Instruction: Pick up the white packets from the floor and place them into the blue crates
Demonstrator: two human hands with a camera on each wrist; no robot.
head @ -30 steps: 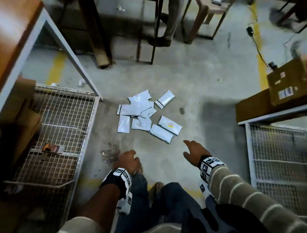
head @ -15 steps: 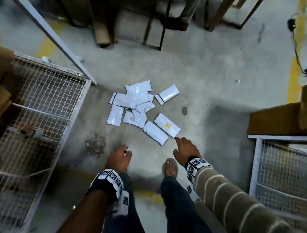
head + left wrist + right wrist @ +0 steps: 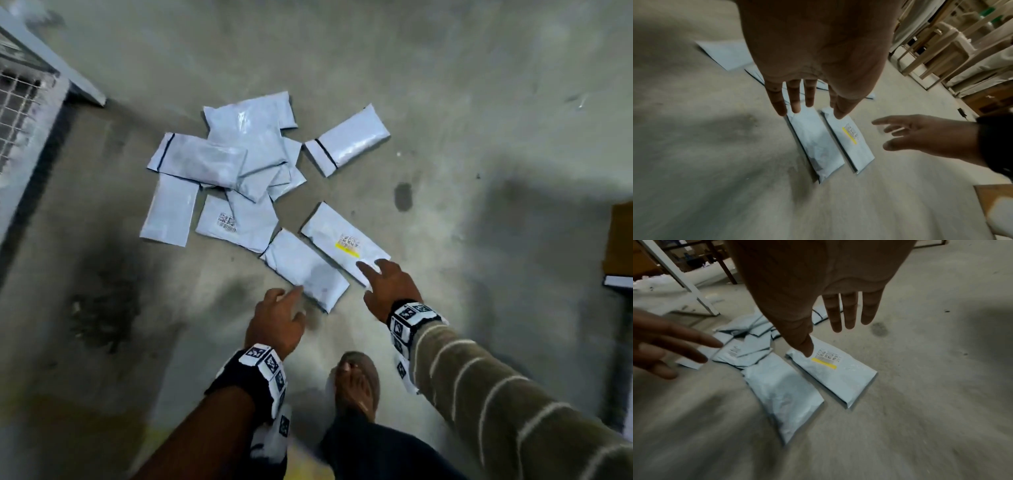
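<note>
Nearest to me, a sandalled foot (image 3: 356, 383) stands on the concrete floor (image 3: 479, 102), between my two forearms. My left hand (image 3: 275, 320) is spread with straight fingers and holds nothing; it hangs just at the near corner of the plain packet (image 3: 306, 270), and I cannot tell whether a fingertip touches it. My right hand (image 3: 390, 287) is likewise spread and empty, its fingers over the near end of the yellow-striped packet (image 3: 342, 240); the wrist views show the palm above the packet rather than on it. These two packets lie flat side by side, almost touching, both on the floor.

Beyond them sits the heap of white packets (image 3: 236, 164), overlapping one another, one with a printed label (image 3: 226, 221) facing up. A single packet with a dark band (image 3: 347, 140) lies apart to the right of the heap. A dark stain (image 3: 402, 196) marks the floor near it. At far left stands a wire-mesh cage (image 3: 20, 102) with a pale metal frame.
</note>
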